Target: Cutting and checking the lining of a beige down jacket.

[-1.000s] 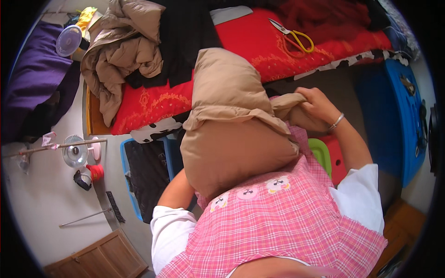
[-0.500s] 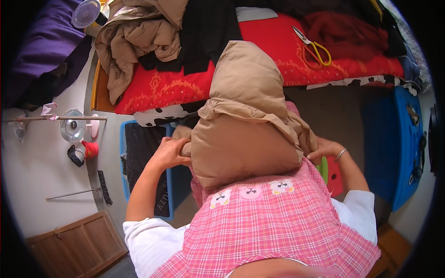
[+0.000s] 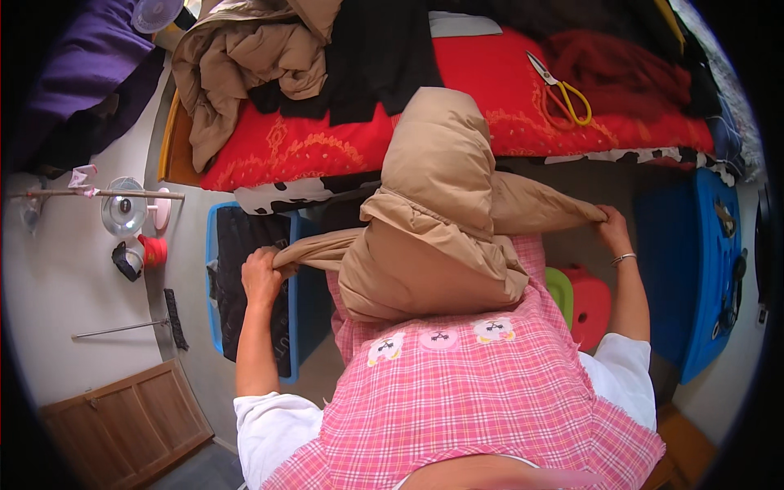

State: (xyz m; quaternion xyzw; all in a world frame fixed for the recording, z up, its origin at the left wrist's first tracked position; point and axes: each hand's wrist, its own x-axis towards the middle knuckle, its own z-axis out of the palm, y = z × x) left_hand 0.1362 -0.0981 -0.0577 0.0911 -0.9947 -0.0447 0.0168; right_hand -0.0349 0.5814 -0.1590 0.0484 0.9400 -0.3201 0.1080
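Note:
A puffy tan padded jacket (image 3: 433, 253) lies bundled against my front, over a pink checked apron (image 3: 457, 384). My left hand (image 3: 265, 278) grips the end of one sleeve, which stretches out to the left. On the other side my right hand (image 3: 611, 229), with a bracelet at the wrist, pinches the end of the other sleeve and holds it out to the right. Both sleeves look taut and twisted. The rounded upper part of the bundle points toward the bed's edge.
Ahead is a bed with a red patterned cover (image 3: 482, 73). Yellow-and-red-handled scissors (image 3: 563, 94) lie on it, beside dark clothes and another tan padded garment (image 3: 253, 61). A blue bin (image 3: 296, 343) stands left, a red stool (image 3: 590, 306) and a blue table (image 3: 706, 302) right.
Both hands have moved outward from the bundle, drawing the two sleeves out to the sides. The bundle's middle has become narrower.

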